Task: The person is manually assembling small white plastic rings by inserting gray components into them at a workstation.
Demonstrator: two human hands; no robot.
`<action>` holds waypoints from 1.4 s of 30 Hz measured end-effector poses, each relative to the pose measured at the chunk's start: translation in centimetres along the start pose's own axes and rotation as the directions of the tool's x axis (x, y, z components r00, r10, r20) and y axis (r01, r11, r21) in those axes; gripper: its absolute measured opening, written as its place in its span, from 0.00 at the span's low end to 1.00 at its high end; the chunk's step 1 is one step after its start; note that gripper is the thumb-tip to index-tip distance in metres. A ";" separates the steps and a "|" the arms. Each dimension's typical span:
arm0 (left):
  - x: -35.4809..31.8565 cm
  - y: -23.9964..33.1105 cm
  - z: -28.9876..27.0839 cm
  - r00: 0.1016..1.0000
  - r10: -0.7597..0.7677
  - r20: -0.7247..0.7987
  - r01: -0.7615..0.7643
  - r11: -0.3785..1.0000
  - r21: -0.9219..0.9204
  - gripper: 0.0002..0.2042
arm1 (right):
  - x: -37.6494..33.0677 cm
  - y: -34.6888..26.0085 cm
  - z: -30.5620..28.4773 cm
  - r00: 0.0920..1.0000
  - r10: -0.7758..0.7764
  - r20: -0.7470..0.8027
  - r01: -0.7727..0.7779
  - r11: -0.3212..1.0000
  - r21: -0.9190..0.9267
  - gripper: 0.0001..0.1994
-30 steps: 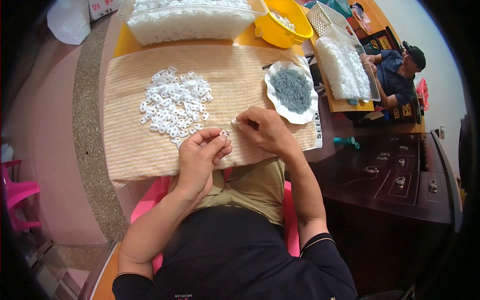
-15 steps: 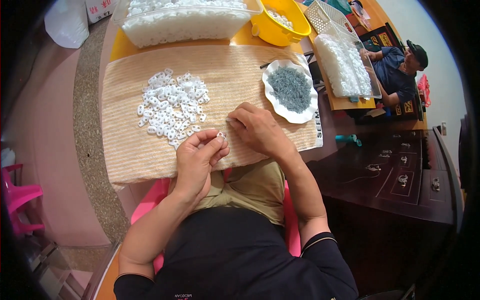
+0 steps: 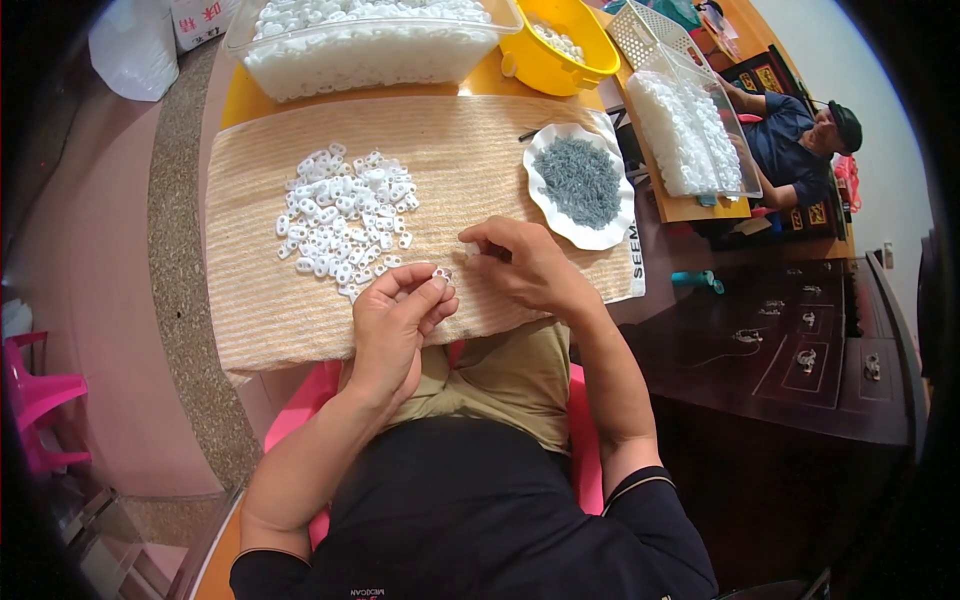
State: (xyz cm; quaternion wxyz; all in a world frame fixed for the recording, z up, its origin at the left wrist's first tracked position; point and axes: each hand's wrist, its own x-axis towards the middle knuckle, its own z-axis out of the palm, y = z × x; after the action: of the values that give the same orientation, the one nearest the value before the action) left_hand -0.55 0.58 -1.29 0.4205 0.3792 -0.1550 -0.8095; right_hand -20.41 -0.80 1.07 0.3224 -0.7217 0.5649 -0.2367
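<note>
Right hand has come back from the dish of grey bits with fingers pinched on something too small to tell, beside my left hand pinching one small white piece, mid-frame.

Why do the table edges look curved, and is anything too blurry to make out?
Head view: the fisheye lens bends the mat edges and blackens the corners; light is soft and even, with no glare; the small piece between the left hand and the right hand is too tiny to identify.
</note>
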 end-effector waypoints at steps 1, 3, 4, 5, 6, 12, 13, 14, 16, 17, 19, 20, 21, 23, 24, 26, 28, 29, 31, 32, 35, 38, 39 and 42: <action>0.0 0.0 0.0 1.000 0.003 -0.004 -0.003 1.000 0.001 0.09 | -0.2 0.1 0.0 1.000 0.001 0.001 -0.001 1.000 0.001 0.13; 0.0 0.0 0.0 1.000 0.001 0.000 -0.001 1.000 0.003 0.09 | -0.6 0.4 0.1 0.998 0.058 0.036 -0.064 0.976 0.209 0.14; 0.0 0.0 -0.1 1.000 0.001 0.004 -0.001 1.000 0.005 0.09 | -0.8 0.7 0.2 0.998 0.058 0.036 -0.065 0.975 0.211 0.14; 0.0 0.0 0.0 1.000 0.000 0.003 0.000 1.000 0.006 0.09 | -0.9 1.1 0.4 0.996 0.079 0.048 -0.090 0.954 0.286 0.14; 0.0 0.0 0.0 1.000 0.000 0.005 0.000 1.000 0.002 0.09 | -1.0 1.3 0.5 0.993 0.098 0.062 -0.114 0.926 0.360 0.14; 0.1 0.0 -0.1 1.000 -0.014 0.015 0.014 1.000 0.015 0.09 | -1.3 2.0 1.4 0.980 0.154 0.123 -0.197 0.748 0.634 0.15; 0.1 0.0 -0.1 1.000 -0.015 0.020 0.015 1.000 0.022 0.09 | -1.3 1.9 1.4 0.980 0.154 0.125 -0.198 0.746 0.636 0.15; 0.1 0.0 -0.1 1.000 -0.016 0.017 0.015 1.000 0.023 0.09 | -1.3 1.8 1.4 0.979 0.152 0.136 -0.204 0.717 0.666 0.15; 0.1 0.0 -0.1 1.000 -0.021 0.011 0.021 1.000 0.022 0.09 | -1.3 1.9 1.7 0.978 0.149 0.149 -0.211 0.685 0.698 0.15; 0.1 0.0 -0.1 1.000 -0.023 0.010 0.023 0.999 0.024 0.09 | -1.3 1.9 1.9 0.980 0.139 0.140 -0.197 0.682 0.705 0.15; 0.0 0.0 0.1 1.000 -0.023 0.017 0.023 1.000 0.000 0.09 | -1.3 1.8 2.2 0.983 0.129 0.132 -0.184 0.676 0.713 0.15; 0.1 0.0 0.0 1.000 -0.024 0.015 0.024 1.000 0.002 0.09 | -1.3 1.8 2.3 0.984 0.113 0.136 -0.177 0.648 0.741 0.15; 0.1 0.0 0.0 0.999 -0.027 0.020 0.027 1.000 0.001 0.09 | -1.2 1.7 2.4 0.986 0.096 0.139 -0.169 0.619 0.767 0.15; 0.1 0.0 0.0 0.999 -0.031 0.022 0.031 1.000 0.001 0.09 | -1.2 1.5 2.4 0.985 0.099 0.141 -0.172 0.618 0.767 0.15; 0.1 0.0 0.0 0.999 -0.031 0.020 0.031 1.000 0.002 0.08 | -1.2 1.5 2.3 0.985 0.102 0.142 -0.175 0.619 0.766 0.15; 0.1 0.1 0.1 0.999 -0.032 0.018 0.032 0.999 0.005 0.08 | -1.2 1.6 2.3 0.984 0.098 0.148 -0.176 0.600 0.780 0.15; 0.0 0.1 0.2 0.999 -0.031 0.012 0.031 1.000 0.006 0.08 | -1.3 1.6 2.3 0.984 0.093 0.153 -0.178 0.582 0.794 0.15; 0.0 0.1 0.1 0.999 -0.030 0.010 0.030 1.000 0.006 0.08 | -1.3 1.6 2.2 0.983 0.101 0.153 -0.183 0.584 0.791 0.15; 0.0 0.0 0.0 0.999 -0.033 0.014 0.033 0.999 0.008 0.07 | -1.3 1.6 2.1 0.982 0.107 0.155 -0.188 0.585 0.789 0.15; 0.0 0.0 0.0 0.999 -0.033 0.013 0.033 0.999 0.009 0.07 | -1.3 1.5 2.1 0.982 0.107 0.155 -0.188 0.602 0.776 0.15; 0.0 0.0 0.1 0.999 -0.036 0.015 0.036 0.999 0.011 0.08 | -1.3 1.6 2.2 0.983 0.105 0.153 -0.185 0.601 0.777 0.15; 0.0 0.0 0.1 0.999 -0.038 0.019 0.038 0.999 -0.003 0.08 | -1.3 1.5 2.3 0.983 0.099 0.153 -0.182 0.579 0.795 0.15; 0.0 0.0 0.1 0.999 -0.038 0.019 0.038 0.999 0.002 0.08 | -1.3 1.5 2.3 0.983 0.095 0.155 -0.182 0.573 0.799 0.15; 0.0 0.0 0.0 0.999 -0.036 0.019 0.036 0.999 0.008 0.08 | -1.3 1.6 2.2 0.983 0.081 0.165 -0.181 0.566 0.804 0.15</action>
State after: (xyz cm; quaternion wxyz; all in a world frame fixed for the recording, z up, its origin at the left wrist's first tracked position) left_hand -0.60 0.55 -1.29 0.4029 0.3759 -0.1554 -0.8199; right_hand -20.25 0.62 -1.62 0.6649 -0.4604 0.4260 -0.4054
